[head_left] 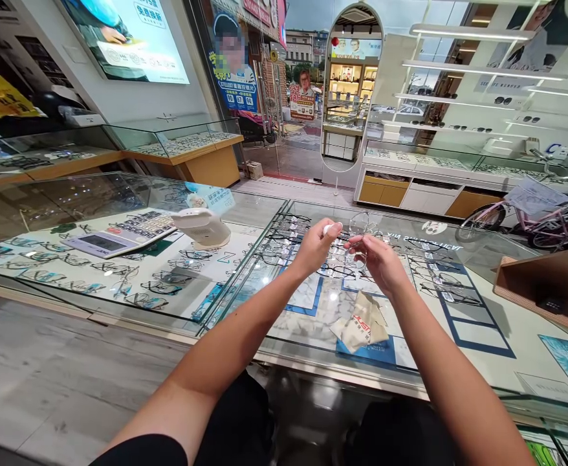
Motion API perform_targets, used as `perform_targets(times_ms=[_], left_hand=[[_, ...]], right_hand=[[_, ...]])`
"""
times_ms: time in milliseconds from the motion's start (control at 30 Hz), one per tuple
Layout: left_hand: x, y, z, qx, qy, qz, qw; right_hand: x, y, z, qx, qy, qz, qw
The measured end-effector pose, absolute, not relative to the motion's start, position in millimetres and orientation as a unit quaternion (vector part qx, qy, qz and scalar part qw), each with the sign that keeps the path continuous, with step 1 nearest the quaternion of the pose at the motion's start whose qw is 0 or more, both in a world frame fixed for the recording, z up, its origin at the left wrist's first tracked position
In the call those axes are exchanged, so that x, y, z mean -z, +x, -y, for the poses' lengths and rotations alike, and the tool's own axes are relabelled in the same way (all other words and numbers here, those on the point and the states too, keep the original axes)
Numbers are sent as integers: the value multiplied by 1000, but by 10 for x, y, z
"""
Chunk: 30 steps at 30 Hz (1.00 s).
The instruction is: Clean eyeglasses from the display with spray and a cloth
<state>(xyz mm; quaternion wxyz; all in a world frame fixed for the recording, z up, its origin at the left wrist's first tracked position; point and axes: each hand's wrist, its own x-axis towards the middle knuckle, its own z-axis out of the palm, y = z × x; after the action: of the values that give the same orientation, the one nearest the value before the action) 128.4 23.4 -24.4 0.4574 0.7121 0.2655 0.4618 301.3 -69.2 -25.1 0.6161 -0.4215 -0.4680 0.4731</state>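
My left hand (314, 247) is raised over the glass display case (308, 323), its fingers closed around a small white object (329, 229), possibly a small bottle; most of it is hidden by the fingers. Just to the right, my right hand (382, 264) pinches a pair of thin-rimmed eyeglasses (365, 224), with the clear lenses facing up and left. A crumpled beige lens cloth (361, 323) with red lettering lies on the glass below, partly over a blue card (369, 353). Rows of eyeglasses (442, 279) are laid out inside the case beneath both hands.
To the left on the glass are a calculator (123, 234) and a white device (202, 226) that looks like a scanner. A wooden box (546, 294) stands at the right edge. Beyond the counter are an oval mirror (352, 84) and a pink bicycle (531, 210).
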Motion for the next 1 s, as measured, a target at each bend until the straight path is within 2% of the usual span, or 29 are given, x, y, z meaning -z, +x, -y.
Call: perform_targets(times_ms=[167, 300, 600, 900, 1000], left_hand=[[273, 1333, -118, -409, 757, -253, 443], [290, 1389, 25, -418, 757, -233, 445], [229, 1314, 69, -446, 791, -210, 363], [248, 1331, 57, -435, 800, -202, 359], [269, 1330, -2, -445, 769, -214, 405]], right_hand=[[306, 2960, 652, -466, -382, 384, 699], [353, 2915, 625, -463, -372, 330, 734], [343, 2897, 643, -496, -325, 299, 747], [292, 2896, 666, -499, -338, 272, 751], [261, 2927, 680, -493, -353, 277, 746]])
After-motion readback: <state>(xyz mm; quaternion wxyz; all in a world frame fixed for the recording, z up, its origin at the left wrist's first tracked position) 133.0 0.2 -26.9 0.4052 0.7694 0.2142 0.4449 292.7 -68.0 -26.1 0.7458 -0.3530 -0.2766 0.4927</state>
